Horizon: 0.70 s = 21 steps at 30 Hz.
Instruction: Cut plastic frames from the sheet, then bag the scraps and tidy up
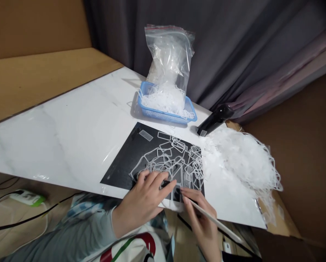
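Over the front edge of a black mat (pixel 121 163), my left hand (pixel 145 198) lies palm down with its fingers spread, touching the pile of thin white plastic frames (pixel 163 160). My right hand (pixel 202 214) grips a slim white stick-like tool (pixel 220 222) like a pen. Its tip end, hidden by the fingers, is near a frame at the mat's front edge. Many flat rectangular frames and loops overlap on the mat's right half. A pale rectangle (pixel 146 135) sits near its far left corner.
Behind the mat, a blue basket (pixel 165 115) holds white plastic pieces and a clear zip bag (pixel 171 54). A black cylindrical object (pixel 216 118) lies at the right back. Beside it is a big heap of white frames (pixel 243 156). Cardboard walls (pixel 299 145) and a dark curtain (pixel 228 47) surround the white table (pixel 61 134).
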### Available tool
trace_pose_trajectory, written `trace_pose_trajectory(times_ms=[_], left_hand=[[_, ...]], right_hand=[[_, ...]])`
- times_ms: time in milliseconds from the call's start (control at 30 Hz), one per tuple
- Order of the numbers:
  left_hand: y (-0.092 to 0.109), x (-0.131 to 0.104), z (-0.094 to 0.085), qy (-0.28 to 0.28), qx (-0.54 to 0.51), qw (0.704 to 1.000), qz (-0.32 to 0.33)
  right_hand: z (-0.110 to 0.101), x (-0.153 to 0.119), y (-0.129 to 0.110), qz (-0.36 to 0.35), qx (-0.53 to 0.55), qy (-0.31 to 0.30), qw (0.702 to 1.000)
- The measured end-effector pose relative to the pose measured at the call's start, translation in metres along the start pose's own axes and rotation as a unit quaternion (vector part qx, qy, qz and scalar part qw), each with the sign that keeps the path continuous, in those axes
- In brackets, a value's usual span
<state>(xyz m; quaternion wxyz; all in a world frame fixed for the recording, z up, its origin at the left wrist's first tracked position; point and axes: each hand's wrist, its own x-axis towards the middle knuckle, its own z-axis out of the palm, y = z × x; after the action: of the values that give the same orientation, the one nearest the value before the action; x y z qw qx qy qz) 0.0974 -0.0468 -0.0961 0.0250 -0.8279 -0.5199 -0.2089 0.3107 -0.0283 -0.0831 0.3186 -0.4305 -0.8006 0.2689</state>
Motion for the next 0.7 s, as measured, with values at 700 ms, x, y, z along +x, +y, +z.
trace_pose_trajectory(times_ms=[700], left_hand=[[0.000, 0.001, 0.000, -0.019, -0.015, 1.000, -0.005]], right_hand=[[-0.013, 0.036, 0.011, -0.036, 0.053, -0.085, 0.994]])
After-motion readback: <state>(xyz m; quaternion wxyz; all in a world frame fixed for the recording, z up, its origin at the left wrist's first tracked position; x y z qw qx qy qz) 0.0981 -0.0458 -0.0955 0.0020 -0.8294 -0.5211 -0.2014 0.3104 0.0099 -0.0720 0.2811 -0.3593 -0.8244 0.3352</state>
